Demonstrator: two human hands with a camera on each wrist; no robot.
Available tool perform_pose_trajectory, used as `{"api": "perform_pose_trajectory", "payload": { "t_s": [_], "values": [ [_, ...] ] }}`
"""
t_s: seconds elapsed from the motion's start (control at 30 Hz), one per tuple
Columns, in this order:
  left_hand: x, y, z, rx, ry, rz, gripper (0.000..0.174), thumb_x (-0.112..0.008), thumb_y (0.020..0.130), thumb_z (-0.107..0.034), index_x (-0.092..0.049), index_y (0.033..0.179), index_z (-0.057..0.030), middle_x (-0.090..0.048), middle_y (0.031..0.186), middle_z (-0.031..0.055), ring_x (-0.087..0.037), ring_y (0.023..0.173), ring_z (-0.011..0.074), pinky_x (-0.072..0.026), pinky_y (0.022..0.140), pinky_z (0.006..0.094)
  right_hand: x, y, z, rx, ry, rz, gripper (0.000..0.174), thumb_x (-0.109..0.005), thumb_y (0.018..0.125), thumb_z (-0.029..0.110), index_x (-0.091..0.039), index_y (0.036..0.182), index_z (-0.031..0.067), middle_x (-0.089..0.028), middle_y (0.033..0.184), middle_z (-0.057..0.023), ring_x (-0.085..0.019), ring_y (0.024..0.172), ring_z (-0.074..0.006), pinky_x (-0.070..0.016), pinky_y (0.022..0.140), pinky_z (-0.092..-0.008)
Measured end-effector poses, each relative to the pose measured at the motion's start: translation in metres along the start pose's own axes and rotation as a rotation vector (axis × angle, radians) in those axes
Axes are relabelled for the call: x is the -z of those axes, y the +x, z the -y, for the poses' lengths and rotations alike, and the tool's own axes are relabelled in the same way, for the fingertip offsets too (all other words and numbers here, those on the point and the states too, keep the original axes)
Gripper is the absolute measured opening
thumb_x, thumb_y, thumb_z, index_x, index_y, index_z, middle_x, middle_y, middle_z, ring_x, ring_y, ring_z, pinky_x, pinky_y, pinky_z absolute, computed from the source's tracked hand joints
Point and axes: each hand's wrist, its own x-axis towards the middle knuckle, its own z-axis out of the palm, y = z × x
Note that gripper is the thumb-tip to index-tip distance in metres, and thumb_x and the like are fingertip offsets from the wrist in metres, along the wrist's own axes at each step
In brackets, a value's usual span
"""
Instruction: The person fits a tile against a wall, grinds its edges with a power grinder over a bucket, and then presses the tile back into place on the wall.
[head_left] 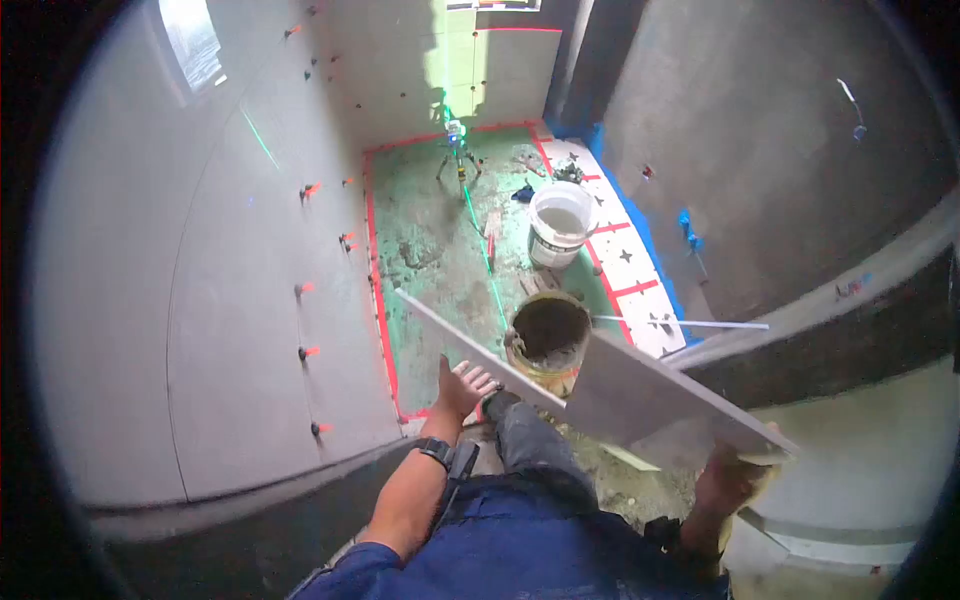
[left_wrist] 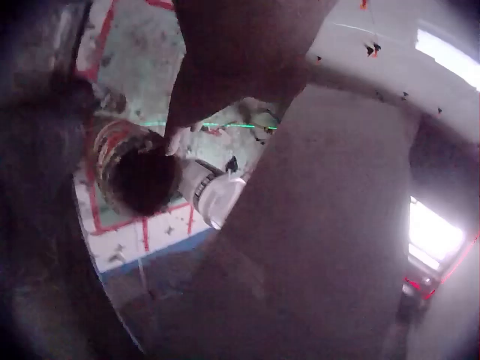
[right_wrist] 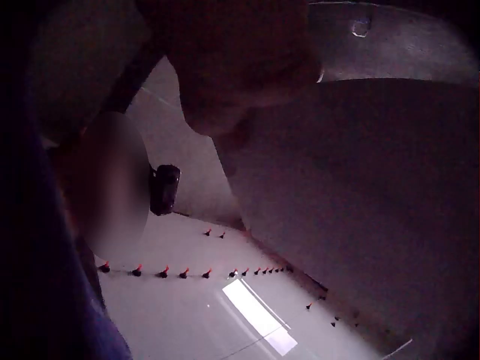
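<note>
In the head view my right hand (head_left: pixel 728 482) grips the lower right edge of a large grey tile (head_left: pixel 650 395), which tilts in front of my body. My left hand (head_left: pixel 464 388) is held out with its fingers spread and straight, right beside a narrow pale strip (head_left: pixel 480 345) that runs down to the tile's left side. The left wrist view shows the tile (left_wrist: pixel 322 202) as a broad, dark face, with the left hand (left_wrist: pixel 240 64) near its upper edge. In the dim right wrist view the right hand (right_wrist: pixel 232 82) overlaps the tile's edge (right_wrist: pixel 229 180).
A mortar-stained bucket (head_left: pixel 550 360) stands just beyond the tile, and a white bucket (head_left: pixel 560 225) behind it. Further back, a laser level (head_left: pixel 456 135) on a tripod casts green lines. Red tape (head_left: pixel 376 270) borders the floor. Orange-and-black clips (head_left: pixel 305 352) stick out from the left wall.
</note>
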Motion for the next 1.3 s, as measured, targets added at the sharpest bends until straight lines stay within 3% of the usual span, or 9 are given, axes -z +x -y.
{"api": "perform_pose_trajectory", "payload": {
  "t_s": [0.1, 0.17, 0.3, 0.63, 0.77, 0.83, 1.03, 1.1, 1.3],
  "values": [
    [-0.065, 0.058, -0.043, 0.525, -0.989, 0.357, 0.081, -0.044, 0.087, -0.076, -0.061, 0.112, -0.0008, -0.066, 0.107, 0.0170, -0.059, 0.112, 0.0293, -0.0453, 0.098, 0.0511, -0.042, 0.044, -0.030, 0.215, 0.115, 0.048, 0.059, -0.086, 0.079, 0.024, -0.050, 0.122, 0.0028, -0.058, 0.106, -0.0057, -0.058, 0.094, -0.0144, -0.0528, 0.077, -0.0323],
    [-0.113, 0.049, -0.057, -0.184, -0.004, 0.866, 0.078, -0.039, 0.087, -0.079, -0.060, 0.085, -0.0041, -0.060, 0.072, 0.0073, -0.061, 0.079, 0.0246, -0.0496, 0.081, 0.0437, -0.061, 0.089, -0.031, 0.180, 0.159, 0.334, 0.065, -0.085, 0.080, 0.030, -0.049, 0.127, 0.0018, -0.058, 0.111, -0.0068, -0.059, 0.096, -0.0158, -0.0521, 0.082, -0.0324],
    [-0.225, 0.021, -0.104, -0.472, -0.042, 0.121, 0.076, -0.047, 0.083, -0.082, -0.059, 0.081, -0.0070, -0.059, 0.068, 0.0057, -0.059, 0.062, 0.0234, -0.0522, 0.067, 0.0369, -0.139, 0.157, -0.024, 0.221, 0.065, 0.148, 0.056, -0.074, 0.092, 0.032, -0.052, 0.134, 0.0003, -0.060, 0.122, -0.0102, -0.057, 0.107, -0.0178, -0.0491, 0.088, -0.0351],
    [-0.373, 0.076, -0.275, -0.608, 0.010, 0.164, 0.073, -0.035, 0.088, -0.081, -0.059, 0.092, -0.0121, -0.055, 0.089, 0.0042, -0.055, 0.087, 0.0247, -0.0474, 0.083, 0.0433, -0.339, 0.311, -0.020, 0.106, -0.096, 0.082, 0.038, -0.076, 0.088, 0.032, -0.058, 0.105, 0.0036, -0.051, 0.095, -0.0005, -0.055, 0.089, -0.0120, -0.0466, 0.078, -0.0286],
    [-0.410, 0.133, -0.360, -0.660, -0.088, 0.103, 0.064, -0.046, 0.089, -0.075, -0.060, 0.077, -0.0135, -0.056, 0.058, 0.0026, -0.057, 0.055, 0.0196, -0.0516, 0.058, 0.0334, -0.419, 0.374, -0.046, 0.057, -0.156, 0.136, 0.048, -0.077, 0.087, 0.043, -0.054, 0.098, 0.0023, -0.051, 0.095, -0.0023, -0.054, 0.086, -0.0107, -0.0461, 0.071, -0.0245],
    [-0.413, 0.153, -0.396, -0.652, -0.100, 0.396, 0.068, -0.049, 0.086, -0.078, -0.060, 0.076, -0.0124, -0.056, 0.058, 0.0032, -0.056, 0.054, 0.0195, -0.0518, 0.059, 0.0336, -0.457, 0.408, -0.032, -0.048, 0.066, 0.241, 0.040, -0.078, 0.087, 0.035, -0.053, 0.094, 0.0047, -0.055, 0.083, -0.0013, -0.054, 0.074, -0.0091, -0.0455, 0.064, -0.0226],
    [-0.514, 0.213, -0.459, -0.637, -0.057, 0.249, 0.068, -0.029, 0.093, -0.079, -0.052, 0.097, -0.0145, -0.050, 0.084, 0.0043, -0.050, 0.075, 0.0184, -0.0461, 0.072, 0.0309, -0.524, 0.513, -0.016, 0.034, -0.143, 0.378, 0.028, -0.081, 0.080, 0.006, -0.059, 0.097, 0.0043, -0.067, 0.084, -0.0039, -0.061, 0.074, -0.0099, -0.0488, 0.064, -0.0237],
    [-0.534, 0.268, -0.474, -1.244, 0.561, -0.042, 0.074, -0.046, 0.079, -0.087, -0.059, 0.082, -0.0137, -0.055, 0.065, 0.0008, -0.057, 0.064, 0.0194, -0.0525, 0.065, 0.0330, -0.542, 0.547, -0.012, -0.056, -0.319, 0.391, 0.031, -0.082, 0.075, 0.002, -0.063, 0.100, 0.0036, -0.068, 0.081, -0.0038, -0.062, 0.072, -0.0098, -0.0500, 0.064, -0.0251],
    [-0.688, 0.348, -0.480, -0.906, 0.244, 0.043, 0.072, -0.038, 0.084, -0.086, -0.056, 0.099, -0.0179, -0.057, 0.090, 0.0020, -0.058, 0.087, 0.0219, -0.0508, 0.083, 0.0397, -0.598, 0.685, -0.050, 0.250, -0.726, 0.781, 0.029, -0.078, 0.067, -0.002, -0.066, 0.093, 0.0015, -0.068, 0.079, -0.0145, -0.069, 0.068, -0.0295, -0.0524, 0.063, -0.0335]
  ]
}}
